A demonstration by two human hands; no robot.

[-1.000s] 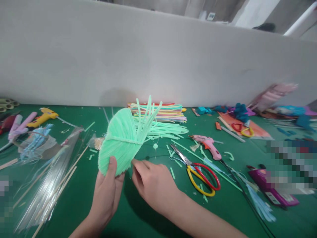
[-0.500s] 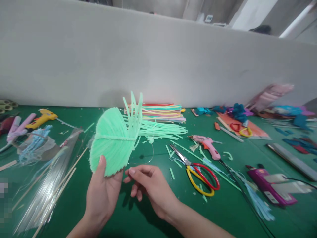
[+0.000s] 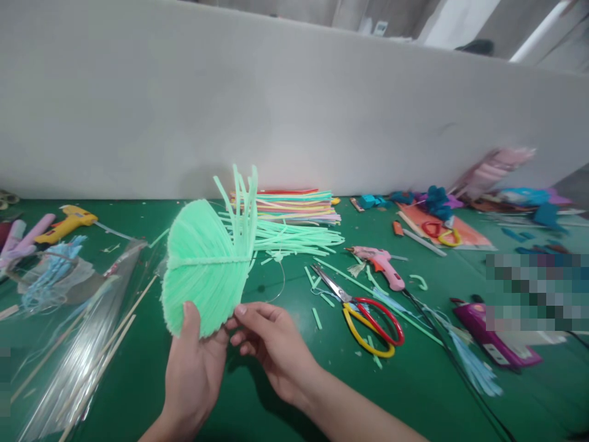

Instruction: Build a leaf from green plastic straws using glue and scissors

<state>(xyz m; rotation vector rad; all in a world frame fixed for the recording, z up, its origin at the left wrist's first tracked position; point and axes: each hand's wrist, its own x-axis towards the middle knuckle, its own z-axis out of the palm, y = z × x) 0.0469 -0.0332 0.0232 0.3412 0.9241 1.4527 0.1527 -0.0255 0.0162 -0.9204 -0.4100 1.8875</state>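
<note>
I judged the mint-green leaf-shaped fan of fuzzy pipe cleaners [image 3: 205,267] light and floppy, my left hand [image 3: 193,368] pinching its lower edge, my right hand [image 3: 271,344] loosely curled beside.

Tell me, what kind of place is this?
Probably a craft workbench. A left hand holds a green pipe-cleaner leaf, and glue guns, scissors and stacked colourful pipe cleaners lie on the green table.
</note>
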